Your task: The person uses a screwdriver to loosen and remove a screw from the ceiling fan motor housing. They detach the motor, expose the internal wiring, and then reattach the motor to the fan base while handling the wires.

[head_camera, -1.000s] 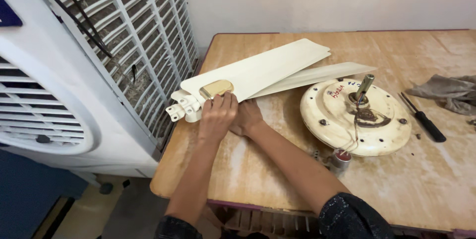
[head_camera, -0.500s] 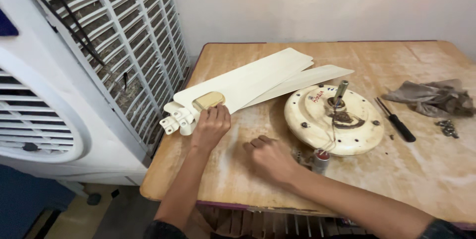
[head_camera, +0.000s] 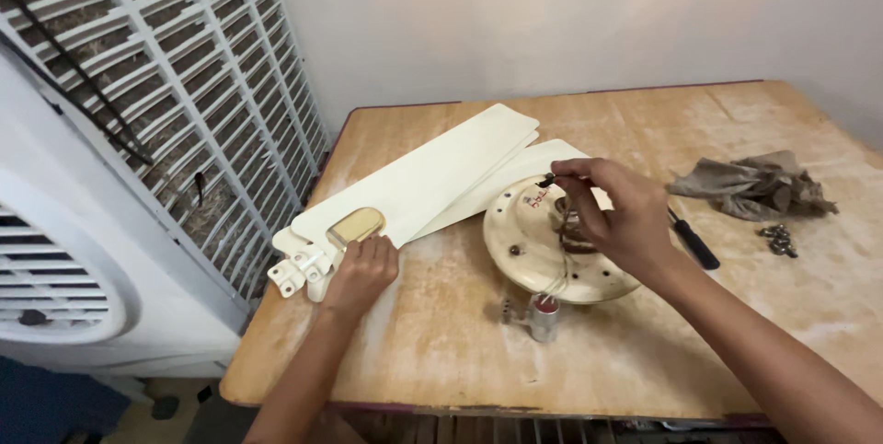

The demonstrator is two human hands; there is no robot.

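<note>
Cream fan blades (head_camera: 432, 177) lie stacked on the wooden table (head_camera: 441, 352), their metal bracket ends (head_camera: 303, 265) at the left edge. My left hand (head_camera: 363, 271) rests on the bracket end of the top blade, next to its gold trim plate (head_camera: 355, 223). My right hand (head_camera: 612, 209) hovers over the round cream fan motor housing (head_camera: 524, 242) and pinches a small dark piece (head_camera: 546, 181) at its centre shaft. A small capacitor (head_camera: 543, 317) on wires lies in front of the motor.
A white air cooler (head_camera: 110, 177) with a louvered grille stands close at the table's left. A crumpled grey rag (head_camera: 754, 186), a black-handled screwdriver (head_camera: 692, 240) and a few loose screws (head_camera: 780, 239) lie at the right. A pale wall is behind.
My right hand left the table in front of the blades, rose to the motor's centre and closed its fingers on a small dark piece. My left hand stayed on the blade bracket.
</note>
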